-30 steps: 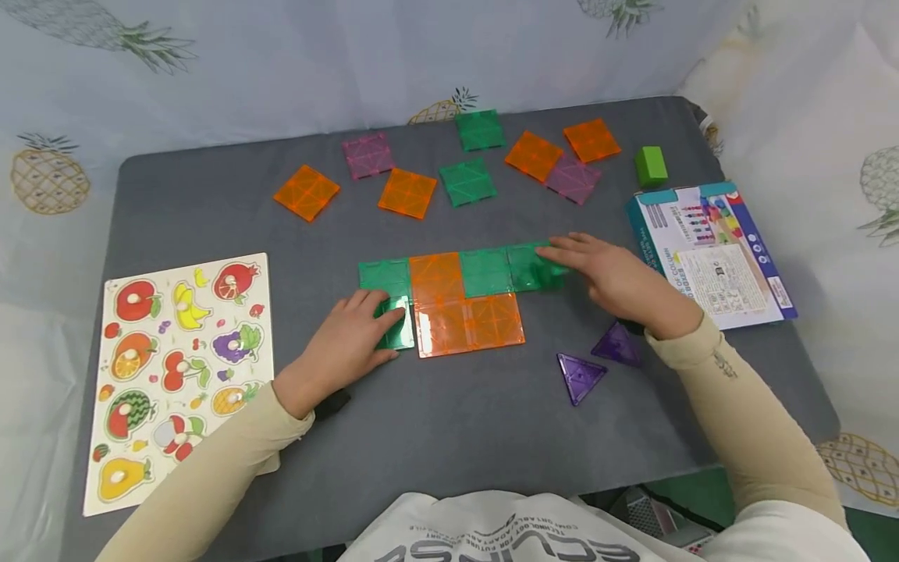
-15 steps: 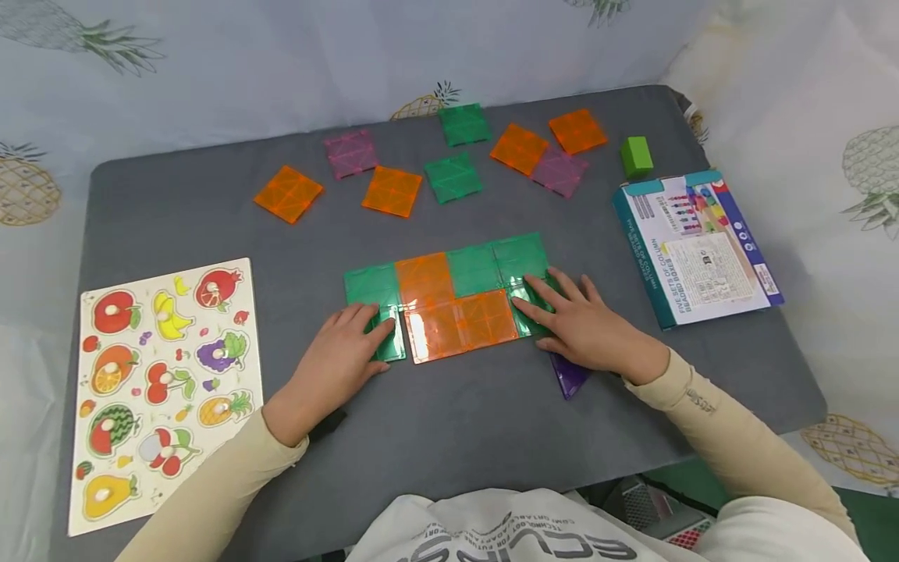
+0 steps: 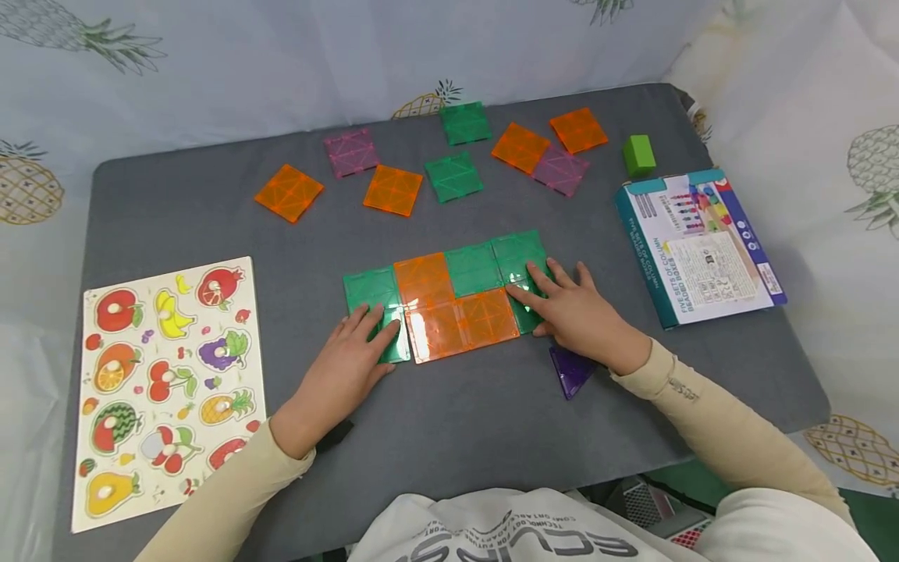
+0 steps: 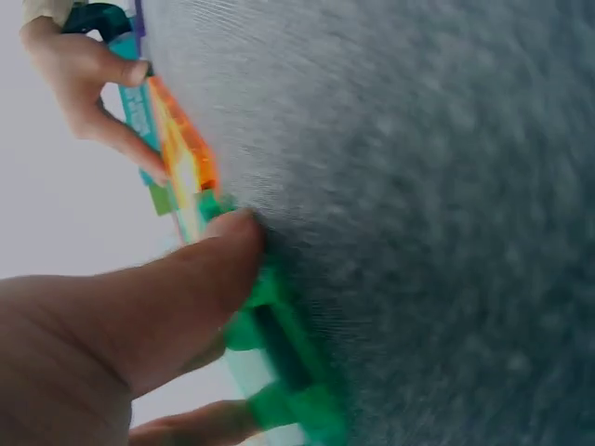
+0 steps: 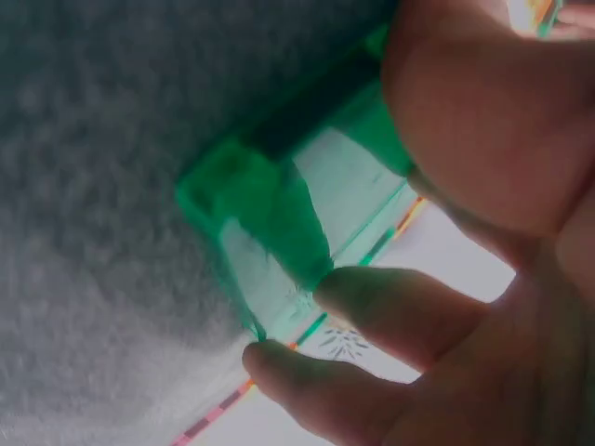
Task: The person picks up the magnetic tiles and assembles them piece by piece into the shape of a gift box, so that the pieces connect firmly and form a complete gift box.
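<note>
Spread and unclenched, the left hand [image 3: 342, 355] and right hand [image 3: 579, 316] rest on green squares [image 3: 522, 316] at eight and three o'clock of the tile block [image 3: 460, 304], where uneven pressing from either side could make it buckle or separate.

Grey table [image 3: 435, 437], rounded corners, surface finely woven in left wrist view. Pale sheeting [image 3: 281, 70] along far side, also left and right, softly creased, printed with pineapples [image 3: 851, 453] in gold and grey-green. Green floor [image 3: 874, 509] at near right, below table edge. Light bright, shadows soft.
</note>
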Action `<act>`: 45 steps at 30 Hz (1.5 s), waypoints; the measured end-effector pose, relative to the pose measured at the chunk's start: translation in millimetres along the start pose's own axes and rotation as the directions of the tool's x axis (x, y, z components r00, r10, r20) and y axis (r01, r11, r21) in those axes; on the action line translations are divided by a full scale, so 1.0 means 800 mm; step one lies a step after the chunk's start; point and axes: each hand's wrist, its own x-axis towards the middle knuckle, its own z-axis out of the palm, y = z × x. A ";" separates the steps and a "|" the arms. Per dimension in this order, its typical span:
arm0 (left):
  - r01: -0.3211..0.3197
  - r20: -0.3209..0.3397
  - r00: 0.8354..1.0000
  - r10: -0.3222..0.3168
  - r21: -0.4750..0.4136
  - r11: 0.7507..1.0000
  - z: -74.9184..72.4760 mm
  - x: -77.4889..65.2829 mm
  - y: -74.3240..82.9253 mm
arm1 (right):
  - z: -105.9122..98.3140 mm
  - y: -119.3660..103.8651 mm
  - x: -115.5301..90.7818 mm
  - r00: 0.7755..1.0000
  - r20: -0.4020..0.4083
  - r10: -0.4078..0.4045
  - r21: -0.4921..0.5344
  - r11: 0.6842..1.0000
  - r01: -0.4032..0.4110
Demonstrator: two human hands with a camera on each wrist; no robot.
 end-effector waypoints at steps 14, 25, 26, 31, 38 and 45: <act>0.099 0.048 0.994 -0.096 -0.054 0.994 0.003 0.002 0.009 | 0.009 -0.009 0.002 0.999 -0.040 0.031 -0.022 0.999 -0.032; 0.068 0.022 0.998 -0.066 -0.134 0.989 0.004 0.027 -0.013 | 0.008 -0.014 0.010 0.996 -0.075 0.053 -0.023 0.998 -0.055; 0.059 0.015 0.998 -0.057 -0.136 0.989 0.004 0.030 -0.015 | 0.008 -0.014 0.012 0.995 -0.075 0.058 -0.022 0.998 -0.060; 0.087 0.036 0.996 -0.082 -0.180 0.980 0.000 0.041 -0.025 | 0.009 -0.014 0.017 0.995 -0.077 0.065 -0.002 0.998 -0.065; 0.214 0.145 0.973 -0.181 -0.256 0.943 -0.005 0.047 -0.023 | 0.009 -0.013 0.019 0.995 -0.058 0.087 0.037 0.996 -0.085; 0.202 0.131 0.976 -0.173 -0.260 0.944 -0.003 0.047 -0.027 | 0.008 -0.008 0.020 0.996 -0.046 0.078 0.064 0.995 -0.075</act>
